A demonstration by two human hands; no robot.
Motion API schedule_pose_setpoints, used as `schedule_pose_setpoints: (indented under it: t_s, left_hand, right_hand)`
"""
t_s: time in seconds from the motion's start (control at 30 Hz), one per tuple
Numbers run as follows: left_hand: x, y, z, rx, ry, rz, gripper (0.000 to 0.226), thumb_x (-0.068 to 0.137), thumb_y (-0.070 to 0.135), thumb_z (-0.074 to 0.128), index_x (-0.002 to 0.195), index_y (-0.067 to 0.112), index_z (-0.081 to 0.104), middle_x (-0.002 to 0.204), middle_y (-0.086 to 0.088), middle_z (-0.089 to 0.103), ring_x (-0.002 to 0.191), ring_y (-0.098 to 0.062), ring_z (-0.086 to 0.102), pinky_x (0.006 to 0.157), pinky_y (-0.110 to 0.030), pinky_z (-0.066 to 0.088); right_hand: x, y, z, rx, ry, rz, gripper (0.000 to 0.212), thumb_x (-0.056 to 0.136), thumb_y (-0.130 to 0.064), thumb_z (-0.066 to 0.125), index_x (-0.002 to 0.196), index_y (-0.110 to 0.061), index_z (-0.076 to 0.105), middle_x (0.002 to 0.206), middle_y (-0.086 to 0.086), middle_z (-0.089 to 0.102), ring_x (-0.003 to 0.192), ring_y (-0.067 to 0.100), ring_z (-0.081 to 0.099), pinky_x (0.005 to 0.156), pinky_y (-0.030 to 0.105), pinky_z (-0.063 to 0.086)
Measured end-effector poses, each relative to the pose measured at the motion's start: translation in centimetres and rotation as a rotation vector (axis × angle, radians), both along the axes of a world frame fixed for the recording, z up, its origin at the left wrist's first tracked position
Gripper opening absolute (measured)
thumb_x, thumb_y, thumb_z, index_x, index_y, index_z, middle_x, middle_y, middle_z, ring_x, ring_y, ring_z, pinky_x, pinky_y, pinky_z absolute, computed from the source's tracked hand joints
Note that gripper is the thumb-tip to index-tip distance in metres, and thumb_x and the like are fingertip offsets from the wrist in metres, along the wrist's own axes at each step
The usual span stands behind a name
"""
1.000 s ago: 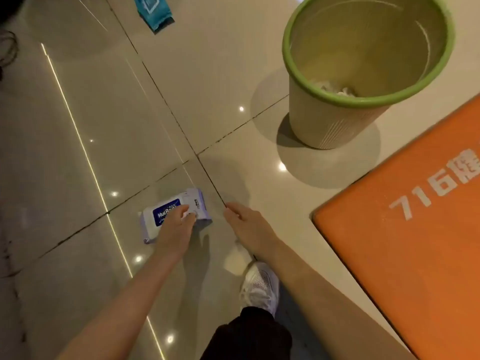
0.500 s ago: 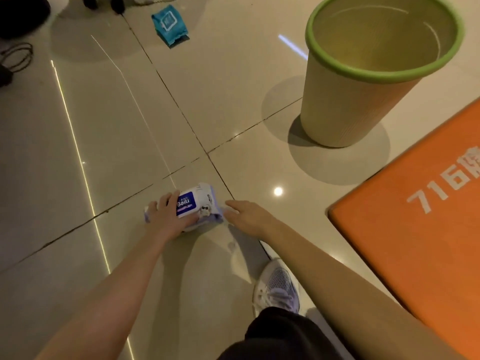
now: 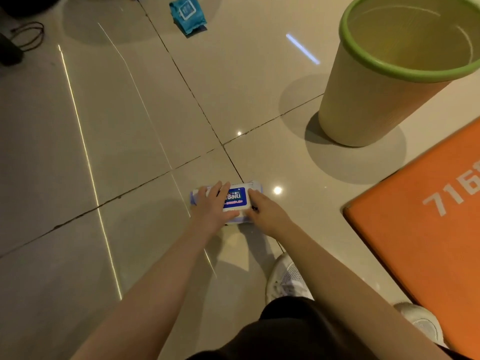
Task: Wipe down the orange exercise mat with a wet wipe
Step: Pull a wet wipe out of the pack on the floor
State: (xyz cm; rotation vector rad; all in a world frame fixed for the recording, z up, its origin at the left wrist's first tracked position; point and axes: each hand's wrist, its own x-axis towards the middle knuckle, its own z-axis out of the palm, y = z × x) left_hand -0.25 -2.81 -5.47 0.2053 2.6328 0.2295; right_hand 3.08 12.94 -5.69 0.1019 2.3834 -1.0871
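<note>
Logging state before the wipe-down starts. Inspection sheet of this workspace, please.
Surface: glossy beige tiled floor, dark grout lines.
Job's things: wet wipe pack at centre; orange mat at right.
Clutter: green-rimmed bin upright beside the mat; blue packet farther off.
Hands: left hand grips the pack; right hand fingers at its label edge, grip unclear.
Cables: black cable, top left.
Surroundings: white shoes; dark object top left.

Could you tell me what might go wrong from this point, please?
1. The white and blue soft plastic wet-wipe pack lies on glossy beige floor tiles; if the grip of the left hand loosens while the right hand works at its end, the pack may slide.
2. No wipe is out yet, and a drawn wipe could brush the floor before reaching the orange exercise mat, carrying dirt onto it.
</note>
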Motion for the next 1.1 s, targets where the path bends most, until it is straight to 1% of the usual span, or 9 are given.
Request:
schedule_pose_setpoints:
  t_s: [0.33, 0.43, 0.53, 0.6, 0.7, 0.8, 0.87, 0.93, 1.1]
  left_hand:
    - [-0.7, 0.1, -0.2, -0.033, -0.008, -0.167, 0.068, 0.1, 0.046, 0.044, 0.156, 0.021, 0.014, 0.159, 0.002, 0.022, 0.138, -0.024, 0.024, 0.108, -0.037, 0.04]
    - [-1.6, -0.2, 0.4, 0.032, -0.06, -0.131, 0.056, 0.102, 0.047, 0.037, 0.153, 0.027, 0.026, 0.156, 0.005, 0.033, 0.133, -0.025, 0.03, 0.105, -0.04, 0.04]
    - [-3.7, 0.0, 1.7, 0.055, -0.067, -0.007, 0.043, 0.105, 0.047, 0.026, 0.131, 0.028, 0.054, 0.133, -0.002, 0.057, 0.114, -0.026, 0.048, 0.1, -0.043, 0.038]
    - [-5.3, 0.5, 1.9, 0.052, 0.053, 0.065, 0.039, 0.105, 0.044, 0.027, 0.112, 0.021, 0.058, 0.114, -0.006, 0.063, 0.1, -0.025, 0.054, 0.089, -0.038, 0.036]
    - [-6.4, 1.1, 0.8, 0.042, 0.257, 0.091, 0.031, 0.099, 0.032, 0.051, 0.123, 0.013, 0.055, 0.118, -0.008, 0.056, 0.109, -0.028, 0.052, 0.084, -0.038, 0.037]
    - [-5.7, 1.0, -0.8, 0.034, 0.446, -0.076, 0.036, 0.068, 0.007, 0.083, 0.096, 0.007, 0.061, 0.094, -0.011, 0.056, 0.079, -0.029, 0.053, 0.063, -0.033, 0.035]
    - [-5.3, 0.9, -1.6, 0.08, 0.449, -0.15, 0.037, 0.057, -0.01, 0.082, 0.079, 0.008, 0.058, 0.079, -0.009, 0.053, 0.061, -0.022, 0.041, 0.054, -0.028, 0.028]
    - [-4.8, 0.6, -2.0, 0.183, 0.384, -0.158, 0.03, 0.063, -0.017, 0.073, 0.08, 0.006, 0.062, 0.082, -0.01, 0.055, 0.06, -0.023, 0.043, 0.051, -0.026, 0.027]
    - [-2.7, -0.8, -2.0, 0.32, 0.342, -0.276, 0.025, 0.086, 0.007, 0.058, 0.108, 0.009, 0.069, 0.109, -0.01, 0.064, 0.086, -0.033, 0.063, 0.07, -0.035, 0.048]
  right_hand:
    - [-0.4, 1.4, -0.7, 0.092, 0.074, -0.03, 0.044, 0.098, -0.027, 0.056, 0.139, -0.014, 0.047, 0.129, 0.007, 0.059, 0.114, 0.021, 0.056, 0.092, 0.032, 0.049]
    - [-0.5, 1.9, -1.2, 0.115, 0.106, -0.004, 0.043, 0.096, -0.026, 0.057, 0.137, -0.016, 0.048, 0.127, 0.007, 0.058, 0.111, 0.023, 0.055, 0.081, 0.029, 0.043]
    - [-0.5, 1.8, -1.8, 0.132, 0.126, -0.034, 0.041, 0.093, -0.025, 0.059, 0.132, -0.017, 0.052, 0.116, 0.007, 0.059, 0.101, 0.027, 0.056, 0.071, 0.029, 0.036]
    - [-0.3, 1.7, -2.3, 0.114, 0.167, -0.044, 0.041, 0.09, -0.022, 0.06, 0.129, -0.014, 0.053, 0.113, 0.01, 0.058, 0.097, 0.03, 0.054, 0.069, 0.032, 0.037]
    - [0.0, 1.6, -2.5, 0.109, 0.238, -0.017, 0.052, 0.09, -0.019, 0.06, 0.14, -0.015, 0.048, 0.128, 0.01, 0.055, 0.106, 0.034, 0.051, 0.08, 0.041, 0.047]
    - [-0.1, 1.9, -2.6, 0.128, 0.285, 0.004, 0.054, 0.091, -0.019, 0.06, 0.142, -0.016, 0.046, 0.139, 0.012, 0.049, 0.116, 0.037, 0.048, 0.087, 0.041, 0.045]
    - [-0.5, 2.2, -2.5, 0.147, 0.282, 0.035, 0.056, 0.089, -0.021, 0.061, 0.142, -0.017, 0.046, 0.147, 0.012, 0.043, 0.123, 0.037, 0.045, 0.093, 0.04, 0.042]
    - [-1.0, 2.5, -2.8, 0.169, 0.274, 0.063, 0.057, 0.087, -0.022, 0.063, 0.142, -0.018, 0.047, 0.153, 0.013, 0.036, 0.128, 0.037, 0.041, 0.098, 0.04, 0.039]
    - [-1.6, 2.9, -3.0, 0.177, 0.291, 0.092, 0.067, 0.084, -0.025, 0.067, 0.146, -0.019, 0.043, 0.153, 0.015, 0.036, 0.134, 0.035, 0.039, 0.103, 0.04, 0.037]
